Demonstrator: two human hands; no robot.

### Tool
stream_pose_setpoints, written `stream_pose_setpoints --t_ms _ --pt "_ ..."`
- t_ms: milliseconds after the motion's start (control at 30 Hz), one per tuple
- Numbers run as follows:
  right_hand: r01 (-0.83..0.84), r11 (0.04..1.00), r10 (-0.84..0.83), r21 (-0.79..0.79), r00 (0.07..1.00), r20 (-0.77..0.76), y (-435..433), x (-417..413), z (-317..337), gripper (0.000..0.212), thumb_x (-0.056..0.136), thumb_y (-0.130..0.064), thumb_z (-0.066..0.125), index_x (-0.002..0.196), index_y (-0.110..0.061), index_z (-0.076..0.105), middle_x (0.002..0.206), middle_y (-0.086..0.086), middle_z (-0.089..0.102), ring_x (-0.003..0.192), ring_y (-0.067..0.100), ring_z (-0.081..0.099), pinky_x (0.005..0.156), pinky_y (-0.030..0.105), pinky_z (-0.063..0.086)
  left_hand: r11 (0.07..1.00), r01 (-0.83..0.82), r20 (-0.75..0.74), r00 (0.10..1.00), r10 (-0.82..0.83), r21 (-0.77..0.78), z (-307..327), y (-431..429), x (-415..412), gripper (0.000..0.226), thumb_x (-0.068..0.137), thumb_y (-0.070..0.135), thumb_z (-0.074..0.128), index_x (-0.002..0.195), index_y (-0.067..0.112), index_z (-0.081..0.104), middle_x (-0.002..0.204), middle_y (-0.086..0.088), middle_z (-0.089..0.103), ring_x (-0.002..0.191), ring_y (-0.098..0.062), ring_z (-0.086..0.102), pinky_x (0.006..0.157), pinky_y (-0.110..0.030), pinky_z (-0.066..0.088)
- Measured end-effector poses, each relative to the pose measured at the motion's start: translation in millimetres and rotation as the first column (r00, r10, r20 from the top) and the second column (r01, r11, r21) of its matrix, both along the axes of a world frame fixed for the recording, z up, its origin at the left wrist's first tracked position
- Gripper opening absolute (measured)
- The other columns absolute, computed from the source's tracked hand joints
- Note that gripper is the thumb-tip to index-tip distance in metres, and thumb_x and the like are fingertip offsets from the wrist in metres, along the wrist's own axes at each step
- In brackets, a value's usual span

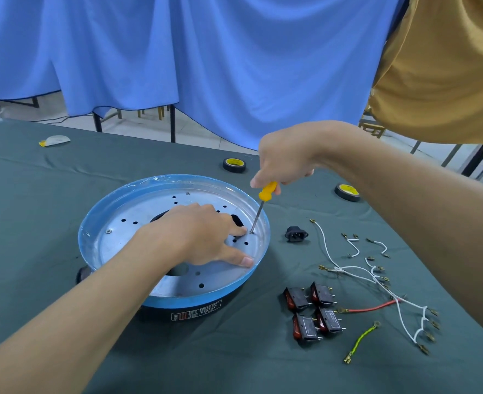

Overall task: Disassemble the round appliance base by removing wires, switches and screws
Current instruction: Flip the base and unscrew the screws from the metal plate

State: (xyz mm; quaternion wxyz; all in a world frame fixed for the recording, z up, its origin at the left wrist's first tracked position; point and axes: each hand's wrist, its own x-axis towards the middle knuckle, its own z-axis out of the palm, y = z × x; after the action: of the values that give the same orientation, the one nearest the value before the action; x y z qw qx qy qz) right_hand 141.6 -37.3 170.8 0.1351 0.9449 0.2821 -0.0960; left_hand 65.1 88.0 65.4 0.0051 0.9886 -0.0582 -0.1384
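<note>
Base point(194, 300): round, shallow, with a glossy blue rim and a black underside; sits on the cloth, mid-table.
Plate point(149, 206): dull silver metal disc inside the rim, punched with small round holes and larger cut-outs.
Screws point(188, 193): small heads in the plate at 12 and 9 o'clock.
Label point(196, 311): white print on the black underside at 6 o'clock, too small to read.
Left hand point(200, 234): fingers straight and spread, pressing flat on the plate, thumb by the rim at 4 o'clock.
Right hand point(285, 157): fingers curled round the handle of the screwdriver point(268, 191); yellow handle, thin steel shaft, tip in a hole at 3 o'clock on the plate.
Socket point(296, 234): black plastic, at 3 o'clock from the base.
Switches point(298, 298): four black rockers with red faces, grouped at 4 o'clock.
Wires point(353, 268): white, red and green-yellow leads with brass terminals, loose beyond the switches.
Tape point(234, 165): two black rolls with yellow cores, at 1 and 2 o'clock.
Cloth point(64, 251): dark green, creased; widest stretch at 9 o'clock, far table edge at 12 o'clock.
</note>
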Motion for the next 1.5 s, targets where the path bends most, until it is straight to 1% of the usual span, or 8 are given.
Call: stream_pose_setpoints --t_ms 233,433,533,833,1067,1267,1400,1500 --pt "-0.103 0.99 0.109 0.095 0.992 -0.06 -4.2 -2.8 5.0 0.011 0.083 -0.028 0.074 0.08 -0.021 0.067 0.079 0.002 0.063 0.063 0.019 0.053 0.053 0.023 0.042 1.0 0.001 0.001 1.0 -0.001 -0.005 -0.4 0.3 -0.9 0.075 0.079 0.084 0.037 0.147 0.054 0.027 0.153 0.006 0.038 0.135 -0.03 0.037 0.105 -0.043 0.035" --pt "-0.015 1.0 0.015 -0.027 1.0 -0.004 -0.8 -6.6 3.5 0.053 0.092 -0.059 0.051 0.073 -0.011 0.058 0.072 0.003 0.054 0.064 0.025 0.048 0.057 0.028 0.037 1.0 -0.007 0.007 1.0 0.007 -0.005 -1.2 -0.1 0.6 0.076 0.078 0.085 0.038 0.147 0.055 0.027 0.157 0.005 0.035 0.137 -0.03 0.036 0.104 -0.043 0.033" --pt "0.032 0.994 -0.029 -0.101 0.999 0.031 2.0 -10.7 3.6 0.055 0.1 -0.043 0.038 0.061 -0.014 0.063 0.058 0.001 0.051 0.05 0.019 0.043 0.048 0.026 0.032 1.0 -0.009 0.012 1.0 0.009 -0.008 -1.7 1.3 0.7 0.077 0.077 0.085 0.038 0.147 0.055 0.027 0.156 0.005 0.035 0.136 -0.029 0.037 0.103 -0.043 0.034" --pt "-0.13 0.989 0.129 0.07 0.991 0.018 3.6 -16.4 4.4 0.016 0.08 -0.032 0.076 0.08 -0.021 0.065 0.08 0.0 0.062 0.075 0.024 0.056 0.059 0.028 0.041 1.0 -0.003 0.017 1.0 0.003 -0.015 -2.4 1.1 0.9 0.077 0.078 0.085 0.038 0.147 0.054 0.028 0.154 0.006 0.038 0.135 -0.03 0.037 0.104 -0.043 0.034" --pt "0.027 1.0 -0.027 0.007 0.999 -0.024 7.8 -12.7 5.0 0.071 0.081 -0.077 0.048 0.068 -0.009 0.064 0.043 -0.003 0.047 0.035 0.018 0.038 0.048 0.024 0.035 1.0 -0.002 0.023 1.0 0.003 -0.029 -1.8 0.6 0.7 0.077 0.076 0.086 0.04 0.146 0.054 0.031 0.152 0.006 0.041 0.133 -0.029 0.04 0.102 -0.042 0.036" --pt "-0.031 0.999 0.027 0.042 0.996 0.088 4.3 -4.7 2.5 0.035 0.087 -0.037 0.059 0.062 -0.014 0.063 0.051 0.002 0.048 0.042 0.02 0.043 0.048 0.023 0.033 1.0 -0.008 0.018 1.0 0.008 -0.013 -0.9 0.6 -1.1 0.077 0.077 0.085 0.039 0.147 0.054 0.03 0.154 0.006 0.038 0.135 -0.029 0.038 0.104 -0.043 0.035" --pt "-0.052 0.988 0.05 0.146 0.999 0.018 -3.6 -3.4 6.1 0.02 0.079 -0.037 0.073 0.081 -0.019 0.064 0.063 0.001 0.056 0.047 0.019 0.046 0.04 0.016 0.035 1.0 -0.019 0.006 1.0 0.019 -0.01 1.0 -0.4 -1.6 0.077 0.077 0.084 0.039 0.147 0.055 0.028 0.157 0.007 0.035 0.139 -0.029 0.035 0.106 -0.043 0.033" --pt "-0.041 0.991 0.037 0.124 0.999 0.031 -1.9 -1.3 2.5 0.046 0.081 -0.061 0.063 0.083 -0.015 0.064 0.068 0.003 0.055 0.047 0.021 0.046 0.043 0.02 0.037 1.0 -0.021 -0.007 1.0 0.021 -0.002 1.9 -1.0 -1.9 0.077 0.077 0.085 0.039 0.147 0.056 0.026 0.158 0.007 0.033 0.14 -0.029 0.033 0.107 -0.044 0.032"
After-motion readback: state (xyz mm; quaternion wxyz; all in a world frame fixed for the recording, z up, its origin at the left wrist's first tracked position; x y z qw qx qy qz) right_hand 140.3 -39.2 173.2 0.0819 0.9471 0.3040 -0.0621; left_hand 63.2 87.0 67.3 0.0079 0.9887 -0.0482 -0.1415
